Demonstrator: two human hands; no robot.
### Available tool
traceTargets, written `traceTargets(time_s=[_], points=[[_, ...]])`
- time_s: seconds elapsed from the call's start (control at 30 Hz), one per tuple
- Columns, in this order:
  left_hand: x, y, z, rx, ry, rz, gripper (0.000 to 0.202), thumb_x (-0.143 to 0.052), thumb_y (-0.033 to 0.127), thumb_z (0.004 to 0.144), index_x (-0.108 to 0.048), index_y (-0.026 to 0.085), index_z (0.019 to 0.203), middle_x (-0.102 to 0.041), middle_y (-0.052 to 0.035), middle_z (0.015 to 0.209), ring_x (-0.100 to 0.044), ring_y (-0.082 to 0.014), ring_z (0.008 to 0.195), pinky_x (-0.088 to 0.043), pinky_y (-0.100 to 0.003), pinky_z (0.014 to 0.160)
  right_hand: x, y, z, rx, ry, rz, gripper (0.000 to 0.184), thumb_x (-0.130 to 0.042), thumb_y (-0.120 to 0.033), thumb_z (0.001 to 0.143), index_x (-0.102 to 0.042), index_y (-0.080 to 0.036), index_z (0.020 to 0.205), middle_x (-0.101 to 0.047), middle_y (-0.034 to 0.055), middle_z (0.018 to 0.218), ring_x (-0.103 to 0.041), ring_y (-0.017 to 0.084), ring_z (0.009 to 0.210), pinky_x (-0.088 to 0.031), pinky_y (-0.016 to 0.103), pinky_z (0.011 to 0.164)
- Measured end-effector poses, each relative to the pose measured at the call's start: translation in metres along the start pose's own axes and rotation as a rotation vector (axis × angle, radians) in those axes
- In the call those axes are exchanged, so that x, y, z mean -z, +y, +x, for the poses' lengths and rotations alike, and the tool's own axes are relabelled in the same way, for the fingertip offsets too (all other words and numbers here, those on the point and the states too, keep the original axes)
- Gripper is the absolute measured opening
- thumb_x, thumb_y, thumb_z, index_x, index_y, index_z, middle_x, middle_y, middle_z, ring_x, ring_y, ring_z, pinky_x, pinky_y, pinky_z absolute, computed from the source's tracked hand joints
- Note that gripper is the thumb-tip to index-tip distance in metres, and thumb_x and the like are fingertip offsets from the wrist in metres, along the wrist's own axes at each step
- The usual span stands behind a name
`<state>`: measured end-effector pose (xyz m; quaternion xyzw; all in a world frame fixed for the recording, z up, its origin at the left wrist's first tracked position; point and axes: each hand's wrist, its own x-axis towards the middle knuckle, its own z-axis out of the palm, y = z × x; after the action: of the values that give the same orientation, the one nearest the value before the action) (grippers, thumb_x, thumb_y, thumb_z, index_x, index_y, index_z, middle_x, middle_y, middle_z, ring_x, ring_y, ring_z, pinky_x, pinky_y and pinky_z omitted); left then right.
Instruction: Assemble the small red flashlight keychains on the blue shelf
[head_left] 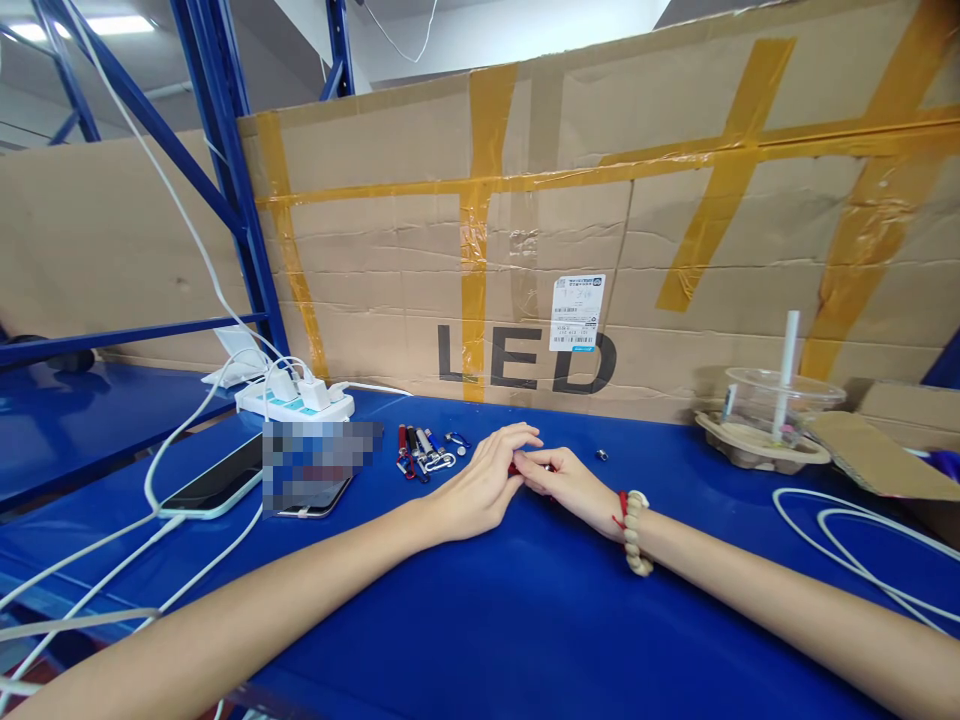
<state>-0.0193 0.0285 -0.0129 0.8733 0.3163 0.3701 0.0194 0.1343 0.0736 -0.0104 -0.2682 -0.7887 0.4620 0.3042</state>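
A tube light (112, 26) glows beyond the cardboard box (375, 270), upper left; the box's tape (474, 240) glints; pixelation masks a patch in front.

From the left hand (484, 488), tabletop (525, 620) wide open at six o'clock, cardboard (375, 300) blocking twelve, metal trinkets (425, 443) crowding ten

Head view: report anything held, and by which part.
Small red object, mostly hidden between left hand and right hand; shape and gripped part cannot be told.

Clip-on tubes (424, 446) on tabletop (540, 620), phone (216, 480) left, cup (756, 405) right, carton (390, 285) behind.
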Motion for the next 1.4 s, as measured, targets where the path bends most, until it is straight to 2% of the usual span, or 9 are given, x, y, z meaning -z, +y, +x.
traceTargets(time_s=[0.1, 0.2, 0.3, 0.4, 0.47, 0.63, 0.93, 1.23, 1.4], points=[[0.001, 0.0, 0.0, 0.005, -0.018, -0.025, 0.039, -0.036, 0.011, 0.083, -0.028, 0.02, 0.121, -0.032, -0.0125, 0.132, -0.021, -0.0192, 0.129, -0.024, -0.043, 0.105, 0.0, 0.0, 0.0, 0.038, 0.001, -0.039, 0.043, -0.05, -0.054, 0.074, -0.055, -0.013, 0.059, -0.039, -0.004, 0.052, -0.028, 0.007, 0.05, -0.024, 0.023, 0.05], [0.003, 0.001, -0.001, 0.044, -0.032, -0.073, 0.047, -0.042, 0.014, 0.08, -0.026, 0.02, 0.124, -0.03, -0.0117, 0.134, -0.019, -0.0213, 0.13, -0.021, -0.044, 0.105, -0.001, 0.002, 0.0, 0.063, 0.029, -0.026, 0.035, -0.053, -0.046, 0.075, -0.064, -0.014, 0.072, -0.056, -0.0003, 0.065, -0.043, 0.01, 0.06, -0.033, 0.023, 0.059], [0.004, -0.002, 0.001, 0.169, 0.062, -0.196, 0.047, -0.043, 0.022, 0.081, -0.026, 0.019, 0.125, -0.033, -0.0107, 0.132, -0.025, -0.0213, 0.127, -0.023, -0.042, 0.104, -0.002, 0.005, 0.0, 0.074, 0.084, -0.035, 0.033, -0.055, -0.044, 0.074, -0.067, -0.015, 0.085, -0.063, 0.0027, 0.08, -0.052, 0.014, 0.071, -0.038, 0.025, 0.067], [0.004, -0.008, 0.003, 0.294, 0.24, -0.351, 0.038, -0.036, 0.027, 0.085, -0.03, 0.018, 0.121, -0.039, -0.0097, 0.128, -0.031, -0.0195, 0.123, -0.023, -0.039, 0.103, -0.001, 0.008, 0.001, 0.04, 0.155, -0.117, 0.037, -0.053, -0.046, 0.075, -0.068, -0.015, 0.088, -0.063, 0.003, 0.075, -0.05, 0.013, 0.064, -0.037, 0.024, 0.058], [0.003, -0.012, 0.004, 0.358, 0.302, -0.422, 0.036, -0.033, 0.029, 0.085, -0.032, 0.018, 0.119, -0.041, -0.0092, 0.126, -0.032, -0.019, 0.122, -0.023, -0.038, 0.103, -0.001, 0.009, 0.002, 0.013, 0.201, -0.166, 0.039, -0.051, -0.048, 0.075, -0.069, -0.015, 0.086, -0.061, 0.0023, 0.069, -0.045, 0.011, 0.057, -0.033, 0.023, 0.052], [0.003, -0.015, 0.005, 0.449, 0.31, -0.463, 0.035, -0.03, 0.034, 0.086, -0.037, 0.018, 0.116, -0.044, -0.009, 0.125, -0.034, -0.0194, 0.121, -0.025, -0.036, 0.101, 0.0, 0.007, 0.001, 0.003, 0.211, -0.154, 0.04, -0.051, -0.049, 0.074, -0.069, -0.014, 0.086, -0.058, 0.0017, 0.065, -0.042, 0.01, 0.054, -0.031, 0.023, 0.048], [0.001, -0.018, 0.005, 0.444, 0.309, -0.5, 0.034, -0.029, 0.036, 0.086, -0.041, 0.018, 0.112, -0.047, -0.0078, 0.12, -0.038, -0.0176, 0.118, -0.025, -0.033, 0.101, -0.001, 0.005, 0.001, 0.005, 0.206, -0.13, 0.039, -0.053, -0.048, 0.073, -0.068, -0.014, 0.086, -0.06, 0.0022, 0.068, -0.044, 0.011, 0.056, -0.034, 0.023, 0.051], [0.002, -0.015, 0.006, 0.473, 0.311, -0.475, 0.034, -0.027, 0.037, 0.085, -0.043, 0.018, 0.109, -0.05, -0.0077, 0.115, -0.042, -0.0183, 0.114, -0.028, -0.034, 0.099, -0.001, 0.007, 0.001, 0.021, 0.192, -0.2, 0.039, -0.051, -0.048, 0.074, -0.069, -0.014, 0.082, -0.057, 0.0016, 0.062, -0.039, 0.009, 0.052, -0.029, 0.022, 0.047], [0.003, -0.013, 0.006, 0.479, 0.302, -0.478, 0.034, -0.027, 0.036, 0.086, -0.043, 0.018, 0.109, -0.051, -0.0076, 0.114, -0.042, -0.018, 0.113, -0.028, -0.034, 0.099, -0.001, 0.006, 0.001, 0.034, 0.18, -0.201, 0.04, -0.052, -0.048, 0.075, -0.07, -0.014, 0.084, -0.059, 0.0018, 0.063, -0.042, 0.01, 0.053, -0.03, 0.023, 0.048]])
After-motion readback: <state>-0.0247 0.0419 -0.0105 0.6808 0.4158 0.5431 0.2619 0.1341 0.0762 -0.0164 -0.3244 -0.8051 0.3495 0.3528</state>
